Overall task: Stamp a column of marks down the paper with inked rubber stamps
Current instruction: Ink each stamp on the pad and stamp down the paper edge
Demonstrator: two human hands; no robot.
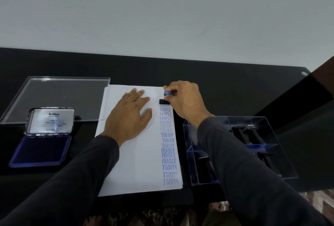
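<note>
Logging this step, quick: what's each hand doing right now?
Left hand: open, flat on the paper.
Right hand: gripping the rubber stamp.

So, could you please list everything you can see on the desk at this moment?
paper: one stack, white, desk centre, blue stamped column down its right edge
rubber stamp: one, black base with blue top, on the paper above the column
ink pad: one, blue, open, lid raised, left
clear lid: one, transparent, far left
clear box: one, transparent, right, dark stamps inside
desk: one, black
left hand: one, flat on the paper
right hand: one, grips the rubber stamp
</note>
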